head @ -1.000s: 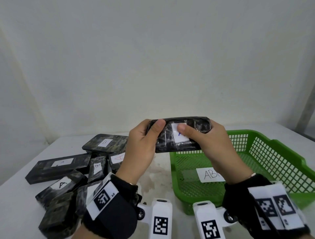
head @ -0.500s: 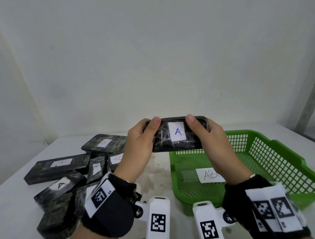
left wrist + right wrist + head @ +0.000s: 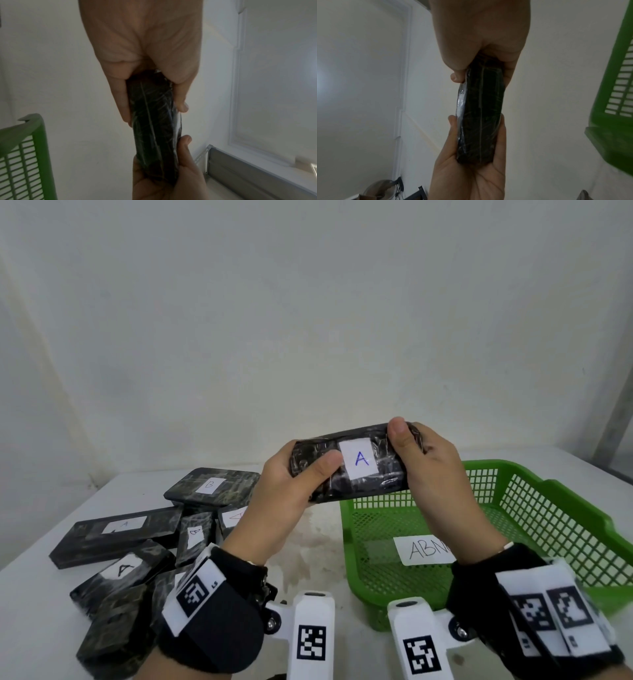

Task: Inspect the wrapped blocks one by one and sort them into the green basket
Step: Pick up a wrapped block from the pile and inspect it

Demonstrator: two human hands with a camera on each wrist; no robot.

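Note:
A black wrapped block (image 3: 356,463) with a white label reading "A" is held in the air above the near-left corner of the green basket (image 3: 548,508). My left hand (image 3: 294,487) grips its left end, thumb across the front face. My right hand (image 3: 421,460) grips its right end, thumb over the top edge. In the left wrist view the block (image 3: 154,121) runs between both palms; the right wrist view shows the same block (image 3: 481,115) edge-on. The basket holds only a paper label reading "ABN" (image 3: 424,549).
A pile of several black wrapped blocks (image 3: 137,542) lies on the white table (image 3: 318,549) at the left, with labels "A" and "B" showing. A white wall stands close behind the table. The basket fills the table's right side.
My right thumb has slid off the label to the block's top right edge, so the "A" shows fully. The block has tilted slightly, its right end higher.

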